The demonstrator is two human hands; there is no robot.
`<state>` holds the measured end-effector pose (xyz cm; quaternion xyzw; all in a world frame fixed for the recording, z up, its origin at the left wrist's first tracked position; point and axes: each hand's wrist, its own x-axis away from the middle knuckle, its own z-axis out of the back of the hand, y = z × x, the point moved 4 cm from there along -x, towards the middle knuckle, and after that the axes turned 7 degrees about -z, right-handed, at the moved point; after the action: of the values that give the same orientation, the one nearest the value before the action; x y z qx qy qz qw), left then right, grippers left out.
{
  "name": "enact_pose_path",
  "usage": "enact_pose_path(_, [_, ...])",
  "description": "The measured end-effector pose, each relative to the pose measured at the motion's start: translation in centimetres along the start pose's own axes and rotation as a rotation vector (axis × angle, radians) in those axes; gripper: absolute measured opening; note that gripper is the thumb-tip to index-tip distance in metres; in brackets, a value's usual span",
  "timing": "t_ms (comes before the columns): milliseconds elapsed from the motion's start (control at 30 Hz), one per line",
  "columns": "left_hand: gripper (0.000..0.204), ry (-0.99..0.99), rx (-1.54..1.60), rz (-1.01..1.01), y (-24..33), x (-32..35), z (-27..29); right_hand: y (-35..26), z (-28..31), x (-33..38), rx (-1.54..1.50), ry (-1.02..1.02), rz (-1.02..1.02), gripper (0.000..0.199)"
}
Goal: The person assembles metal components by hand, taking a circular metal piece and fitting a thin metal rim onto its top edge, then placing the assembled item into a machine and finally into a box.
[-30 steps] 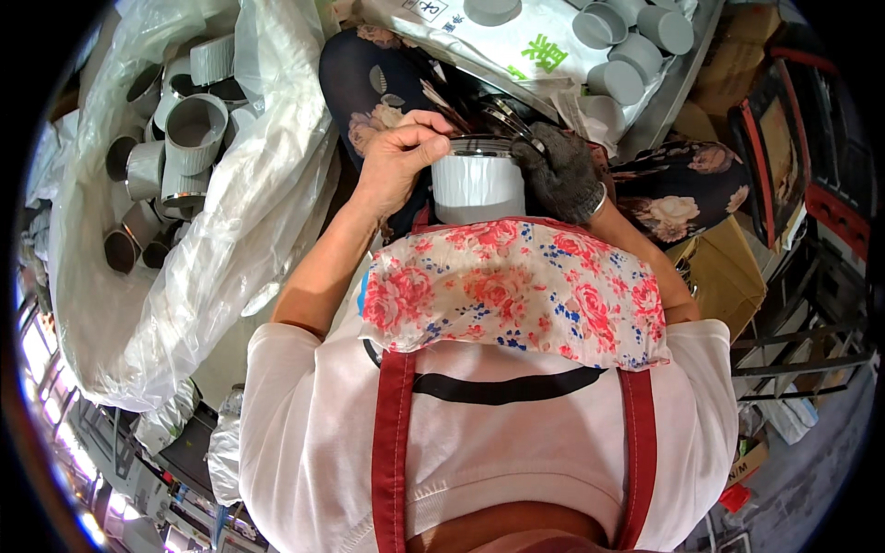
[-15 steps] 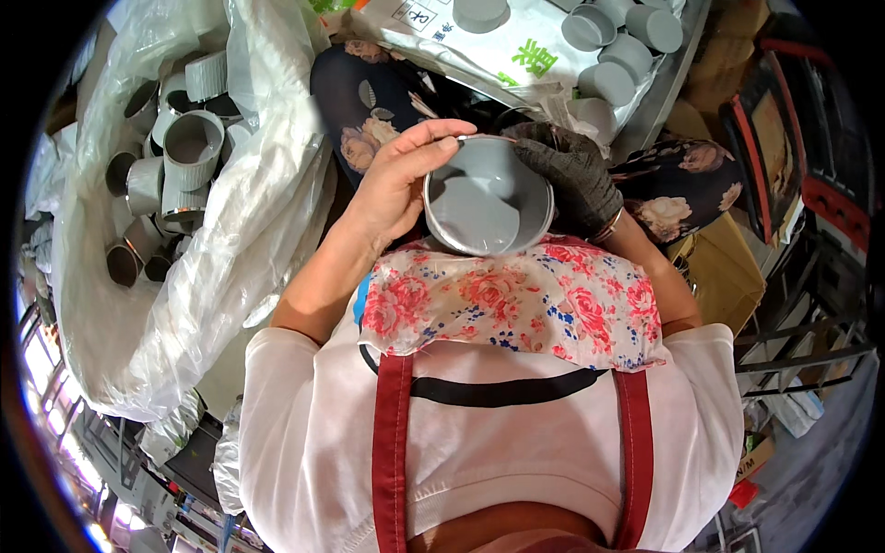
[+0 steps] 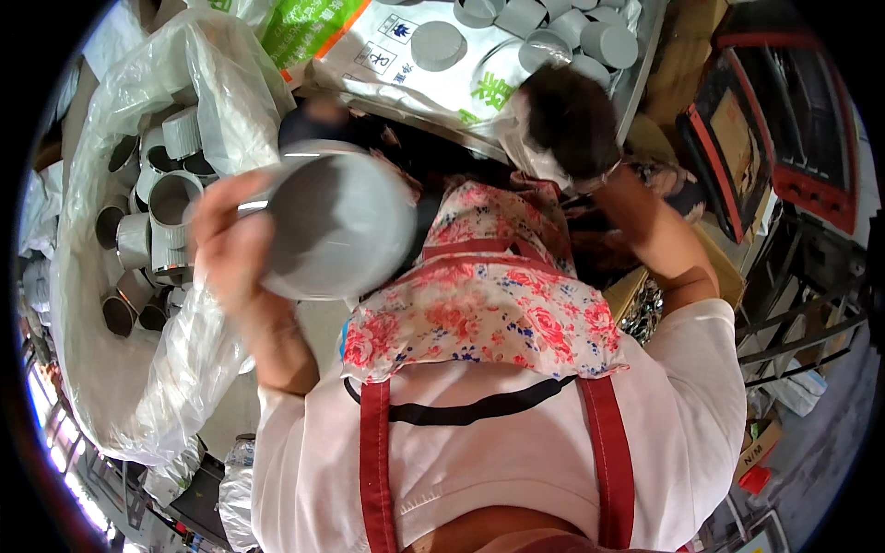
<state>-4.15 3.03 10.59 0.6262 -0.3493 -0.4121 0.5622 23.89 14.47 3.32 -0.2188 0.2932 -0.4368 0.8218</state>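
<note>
"Head view first, only one we've got: where's the grey cup [image 3: 341, 226]?"

"Left hand [image 3: 235, 241] has it, clamped on its left wall. So the cup sits just right of that grip, axis pointing roughly at the camera, open mouth up."

"And the plastic bag [image 3: 120, 396]?"

"Just left of that same grip, way nearer than to the gloved right hand [image 3: 572, 124]."

"That one holding anything?"

"Can't tell, lol. Dark blur beside the loose cups [image 3: 610, 44]."
</note>
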Motion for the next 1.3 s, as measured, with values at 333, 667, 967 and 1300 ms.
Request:
enact_pose_path(333, [0.028, 0.431, -0.426, -0.537, 3.8, -0.3, 8.2, 24.2, -11.5, -4.6, 0.819, -0.585, -0.534, 0.044])
enact_pose_path(667, [0.017, -0.229, -0.249, -0.008, -4.9, -2.9, -2.9, 21.3, -10.4, -2.8, -0.14, -0.694, -0.939, 0.033])
enact_pose_path(967, [0.044, -0.872, -0.199, -0.245, -7.0, -0.3, -10.3, -0.9, -4.6, 0.9, -0.629, -0.81, -0.299, 0.02])
enact_pose_path(1300, [0.019, -0.86, 0.154, 0.551, -10.5, 3.2, -5.0, -6.5, -5.8, 4.6, -0.505, -0.726, -0.399, 0.028])
